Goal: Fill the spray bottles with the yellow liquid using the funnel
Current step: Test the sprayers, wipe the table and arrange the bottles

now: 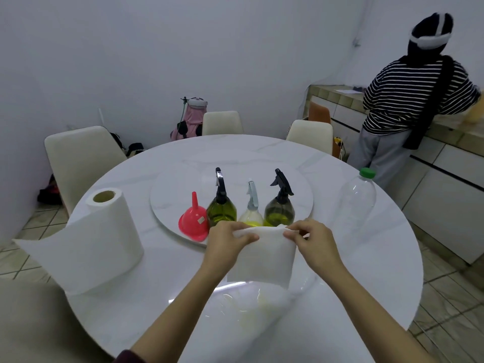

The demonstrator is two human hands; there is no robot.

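Both hands pinch the top edge of a paper sheet point(262, 258) above the counter point(366, 258): left hand point(230, 238) at its left corner, right hand point(311, 238) at its right. Just behind, on the turntable point(170, 195), stand the red funnel point(193, 221), upside down, and three spray bottles point(222, 205) in a row. A paper roll point(110, 231) stands left, a clear bottle point(358, 200) right.

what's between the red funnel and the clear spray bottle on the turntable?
Head view: one green spray bottle with a black trigger stands between the funnel and the clear spray bottle.
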